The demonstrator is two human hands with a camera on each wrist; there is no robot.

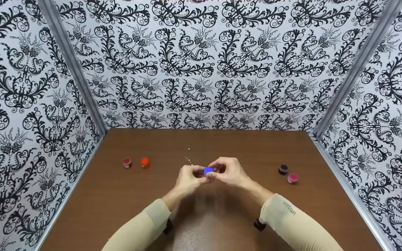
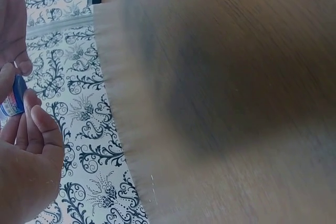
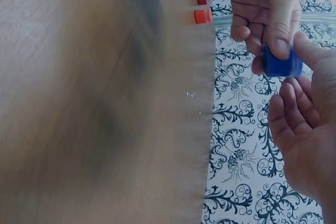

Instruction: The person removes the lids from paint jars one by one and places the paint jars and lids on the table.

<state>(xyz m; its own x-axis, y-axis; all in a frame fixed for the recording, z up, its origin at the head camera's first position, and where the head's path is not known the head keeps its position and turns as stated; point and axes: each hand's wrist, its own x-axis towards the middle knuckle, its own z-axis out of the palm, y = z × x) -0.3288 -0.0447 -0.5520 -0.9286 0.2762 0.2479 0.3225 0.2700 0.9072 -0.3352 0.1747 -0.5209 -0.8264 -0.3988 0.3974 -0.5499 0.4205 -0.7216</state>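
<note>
A small blue paint jar (image 1: 208, 170) is held up over the table between both hands, at the middle of the head view. The left hand (image 1: 188, 179) grips it from the left; in the right wrist view its thumb (image 3: 280, 45) lies against the jar's blue side (image 3: 283, 65). From the other side, the right hand (image 1: 231, 172) pinches the jar between thumb and finger. A printed label (image 2: 10, 104) shows on the jar in the left wrist view. Parts of the jar are covered by fingers.
On the brown table (image 1: 117, 209), a dark red jar (image 1: 127, 162) and an orange jar (image 1: 145, 162) stand at the left. At the right are a black jar (image 1: 283, 169) and a pink jar (image 1: 292, 178). Patterned walls (image 1: 201, 69) enclose the back and sides.
</note>
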